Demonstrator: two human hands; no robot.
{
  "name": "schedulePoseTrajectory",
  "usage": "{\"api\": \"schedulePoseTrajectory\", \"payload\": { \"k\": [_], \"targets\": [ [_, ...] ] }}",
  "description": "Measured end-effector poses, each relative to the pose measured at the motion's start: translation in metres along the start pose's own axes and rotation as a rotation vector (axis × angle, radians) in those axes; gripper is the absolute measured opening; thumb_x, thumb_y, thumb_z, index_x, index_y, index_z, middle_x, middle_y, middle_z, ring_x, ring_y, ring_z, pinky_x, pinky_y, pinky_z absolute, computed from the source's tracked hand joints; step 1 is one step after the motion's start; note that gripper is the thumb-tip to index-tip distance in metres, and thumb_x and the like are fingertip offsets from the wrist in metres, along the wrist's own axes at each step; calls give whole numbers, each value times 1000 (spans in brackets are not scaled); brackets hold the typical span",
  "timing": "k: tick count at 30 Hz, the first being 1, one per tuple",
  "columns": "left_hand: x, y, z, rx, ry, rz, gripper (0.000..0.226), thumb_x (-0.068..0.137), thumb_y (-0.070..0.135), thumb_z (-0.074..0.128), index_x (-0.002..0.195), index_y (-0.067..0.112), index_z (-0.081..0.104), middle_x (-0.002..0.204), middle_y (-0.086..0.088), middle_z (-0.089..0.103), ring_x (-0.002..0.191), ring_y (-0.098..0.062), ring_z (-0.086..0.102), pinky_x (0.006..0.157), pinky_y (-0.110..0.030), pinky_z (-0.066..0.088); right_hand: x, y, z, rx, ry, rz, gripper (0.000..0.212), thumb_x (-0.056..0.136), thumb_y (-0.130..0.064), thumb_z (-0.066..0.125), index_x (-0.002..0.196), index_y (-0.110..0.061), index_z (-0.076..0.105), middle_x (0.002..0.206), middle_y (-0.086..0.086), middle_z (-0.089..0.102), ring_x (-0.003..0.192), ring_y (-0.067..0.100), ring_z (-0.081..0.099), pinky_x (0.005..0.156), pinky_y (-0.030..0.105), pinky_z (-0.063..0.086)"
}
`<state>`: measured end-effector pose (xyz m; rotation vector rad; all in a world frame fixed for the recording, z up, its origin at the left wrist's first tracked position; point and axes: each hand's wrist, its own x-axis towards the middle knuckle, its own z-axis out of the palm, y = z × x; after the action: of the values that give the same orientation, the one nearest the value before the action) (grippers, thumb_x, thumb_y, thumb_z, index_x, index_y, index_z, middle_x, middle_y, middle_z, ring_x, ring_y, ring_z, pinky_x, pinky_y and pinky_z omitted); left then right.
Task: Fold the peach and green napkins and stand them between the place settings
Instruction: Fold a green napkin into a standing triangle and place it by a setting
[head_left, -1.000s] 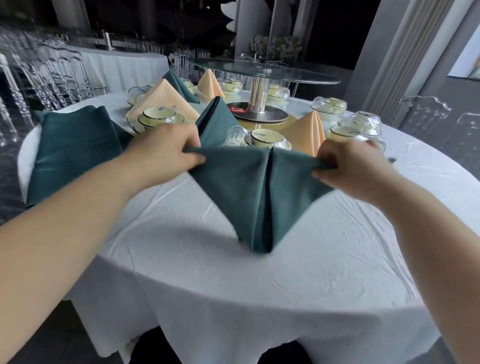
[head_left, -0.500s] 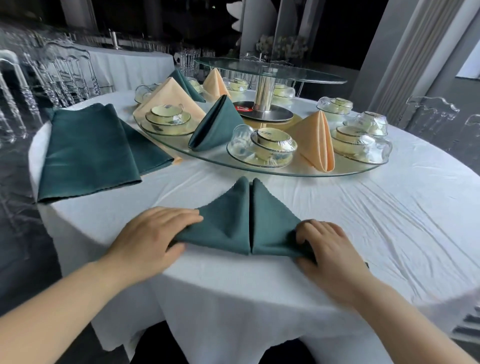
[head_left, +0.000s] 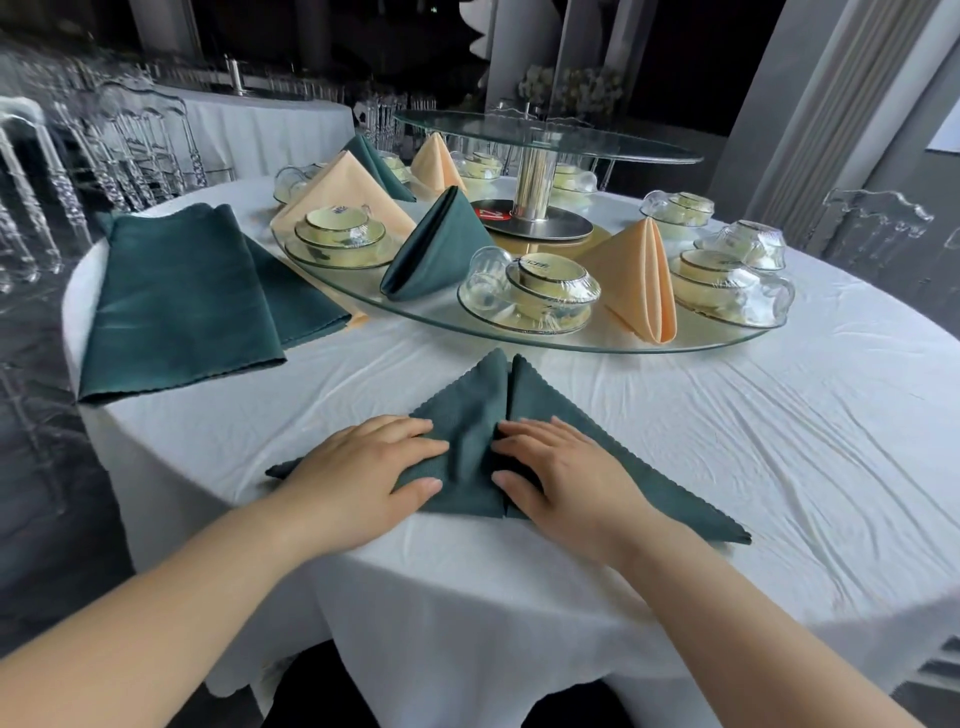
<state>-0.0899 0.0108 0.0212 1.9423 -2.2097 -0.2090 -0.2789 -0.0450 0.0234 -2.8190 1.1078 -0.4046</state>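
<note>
Aloft a second earlier, the green napkin lay on the worktop. The left hand and right hand had slid inward, fingers straight and together, pressing the centre crease, probably readying the next fold.

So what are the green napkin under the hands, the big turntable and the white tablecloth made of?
Green napkin: woven cloth by the look, matte, with a fine ribbed weave and zigzag-cut edges; the fibre I cannot tell. Turntable: seemingly clear glass, glossy; the white surface beneath shows through it. Tablecloth: thin white fabric, slightly sheeny, full of creases.
</note>
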Motion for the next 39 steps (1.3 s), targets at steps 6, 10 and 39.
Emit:
{"api": "schedulePoseTrajectory", "payload": {
  "k": [6, 10, 39],
  "targets": [
    [-10, -22, -19, -145, 73, -229, 37, 87, 48, 50, 122, 34, 49, 125, 15, 48, 115, -8, 43, 94, -21, 31, -3, -1, 6, 41, 34, 57, 34, 94, -34, 42, 123, -18, 51, 141, -14, 40, 129, 4, 34, 96, 18, 32],
    [-15, -43, -37, -293, -86, -391, 13, 81, 43, 62, 83, 31, 57, 86, 11, 58, 76, -2, 52, 67, -16, 40, -3, -2, 7, 69, 54, 70, 30, 93, -31, 43, 117, -14, 51, 135, -10, 44, 124, 7, 38, 93, 23, 38],
    [47, 156, -21, -534, 351, 113, 8, 77, 21, 64, 72, 25, 60, 75, 8, 64, 81, -13, 61, 71, -25, 45, -97, 67, -30, -120, 226, 640, 20, 88, -36, 45, 103, -25, 53, 87, -14, 46, 106, 14, 45, 69, 25, 11]
  ]
}}
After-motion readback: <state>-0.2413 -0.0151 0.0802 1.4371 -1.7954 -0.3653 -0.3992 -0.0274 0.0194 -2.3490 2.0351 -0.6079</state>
